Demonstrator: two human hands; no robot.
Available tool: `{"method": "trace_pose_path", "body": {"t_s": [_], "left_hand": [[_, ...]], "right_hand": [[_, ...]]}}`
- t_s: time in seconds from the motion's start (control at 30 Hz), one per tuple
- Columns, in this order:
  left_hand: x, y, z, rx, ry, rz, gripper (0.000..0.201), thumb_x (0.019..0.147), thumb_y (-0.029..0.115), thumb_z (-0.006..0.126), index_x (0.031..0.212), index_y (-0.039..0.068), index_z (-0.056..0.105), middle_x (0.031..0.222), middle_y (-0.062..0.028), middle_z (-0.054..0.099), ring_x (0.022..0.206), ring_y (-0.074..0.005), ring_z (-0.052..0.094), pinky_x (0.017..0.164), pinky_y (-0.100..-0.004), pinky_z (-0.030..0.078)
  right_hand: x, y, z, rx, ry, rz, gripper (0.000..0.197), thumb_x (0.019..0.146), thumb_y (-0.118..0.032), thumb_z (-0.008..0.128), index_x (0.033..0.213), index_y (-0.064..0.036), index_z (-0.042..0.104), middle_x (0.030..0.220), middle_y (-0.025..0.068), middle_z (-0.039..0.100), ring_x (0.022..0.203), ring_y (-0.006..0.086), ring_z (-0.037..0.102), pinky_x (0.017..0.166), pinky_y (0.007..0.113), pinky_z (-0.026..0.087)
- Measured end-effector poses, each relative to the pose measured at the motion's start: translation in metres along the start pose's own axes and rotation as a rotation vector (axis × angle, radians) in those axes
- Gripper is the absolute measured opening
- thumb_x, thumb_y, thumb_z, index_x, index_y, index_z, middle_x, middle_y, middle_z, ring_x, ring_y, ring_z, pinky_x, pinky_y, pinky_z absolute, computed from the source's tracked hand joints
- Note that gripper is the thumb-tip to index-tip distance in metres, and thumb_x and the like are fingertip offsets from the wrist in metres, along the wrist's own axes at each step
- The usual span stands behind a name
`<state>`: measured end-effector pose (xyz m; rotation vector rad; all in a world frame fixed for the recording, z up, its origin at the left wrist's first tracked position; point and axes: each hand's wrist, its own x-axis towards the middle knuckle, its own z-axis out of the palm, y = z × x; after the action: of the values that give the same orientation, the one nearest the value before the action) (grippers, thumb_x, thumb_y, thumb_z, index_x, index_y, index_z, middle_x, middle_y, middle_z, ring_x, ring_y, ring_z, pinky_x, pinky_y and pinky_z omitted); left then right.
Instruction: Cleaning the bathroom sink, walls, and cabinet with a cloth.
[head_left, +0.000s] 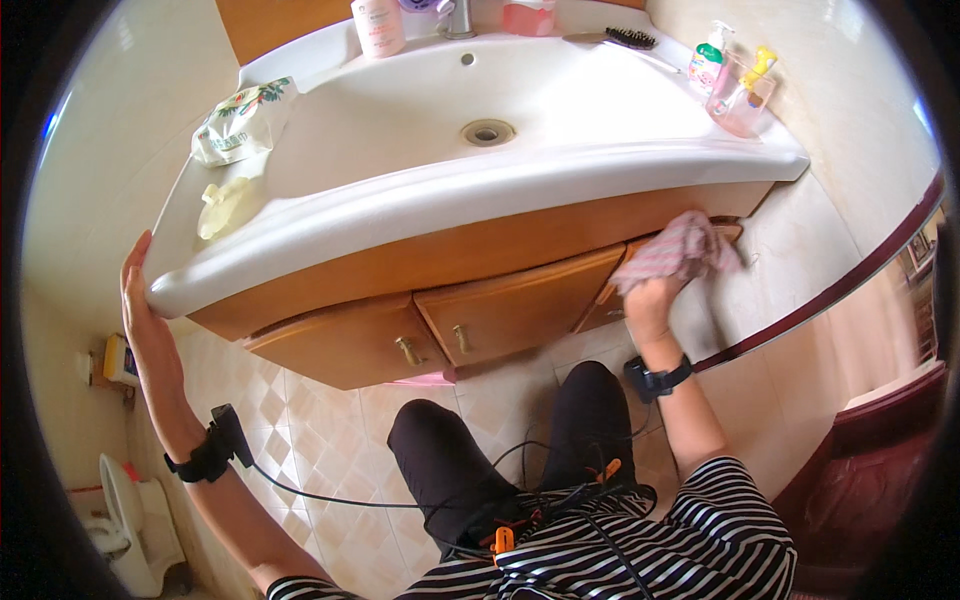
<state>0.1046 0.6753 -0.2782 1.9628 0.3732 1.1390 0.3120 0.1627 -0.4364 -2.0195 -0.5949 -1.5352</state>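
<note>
My right hand (652, 308) grips a pink striped cloth (680, 252) against the right end of the wooden vanity cabinet (520, 300); the cloth covers most of my fingers. At the far left, my left hand (148, 320) rests its stretched fingers along the outer side of the white washbasin (480, 195), near its front corner. Two brass handles show on the cabinet's closed front doors, and to their right a narrower panel sits partly behind the cloth.
A tissue pack (243, 125) and a pale yellow, thin crumpled item (226, 208) lie on the basin's left rim. A pump bottle (709, 60), a pink clear cup (738, 100) and a hairbrush (631, 38) stand or lie at the right. A toilet (140, 520) is at lower left.
</note>
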Motion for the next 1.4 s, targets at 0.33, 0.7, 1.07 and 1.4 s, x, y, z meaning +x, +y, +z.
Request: {"method": "trace_pose_path", "body": {"t_s": [0.33,0.7,1.07,1.4], "left_hand": [[0.001,0.002,-0.003,0.023,-0.033,0.040,0.052,0.101,0.044,0.038,0.138,0.010,0.054,0.144,-0.0073,0.050,0.139,-0.0196,0.034,0.118,-0.0394,0.018],[-0.004,0.012,0.007,0.088,0.002,0.014,0.055,0.102,0.049,0.036,0.139,0.013,0.055,0.145,-0.0070,0.050,0.141,-0.0199,0.032,0.120,-0.0409,0.012],[-0.005,0.014,0.010,0.108,0.057,0.051,0.054,0.098,0.047,0.034,0.133,0.017,0.062,0.140,-0.0112,0.053,0.137,-0.0264,0.036,0.118,-0.0431,0.018],[-0.004,0.008,0.004,-0.005,0.006,0.049,0.054,0.101,0.047,0.037,0.137,0.012,0.057,0.143,-0.0071,0.052,0.136,-0.0217,0.038,0.116,-0.0402,0.020]], "right_hand": [[-0.005,-0.137,0.028,0.458,-0.441,-0.506,0.005,0.076,-0.011,0.066,0.080,-0.0099,0.068,0.084,0.0109,0.057,0.091,0.0281,0.055,0.087,0.044,0.044],[-0.006,-0.173,0.048,0.345,-0.618,-0.645,0.016,0.078,-0.012,0.063,0.091,-0.0050,0.068,0.089,0.0063,0.059,0.090,0.0252,0.053,0.089,0.041,0.045],[0.012,0.009,-0.032,-0.186,-0.431,-0.635,0.011,0.074,-0.004,0.063,0.084,0.0011,0.059,0.086,0.0179,0.051,0.084,0.0350,0.051,0.076,0.052,0.044],[-0.038,-0.061,0.015,0.123,-0.519,-0.422,0.041,0.081,-0.018,0.063,0.117,-0.0005,0.063,0.123,0.0225,0.055,0.114,0.0410,0.050,0.098,0.056,0.033]]}}
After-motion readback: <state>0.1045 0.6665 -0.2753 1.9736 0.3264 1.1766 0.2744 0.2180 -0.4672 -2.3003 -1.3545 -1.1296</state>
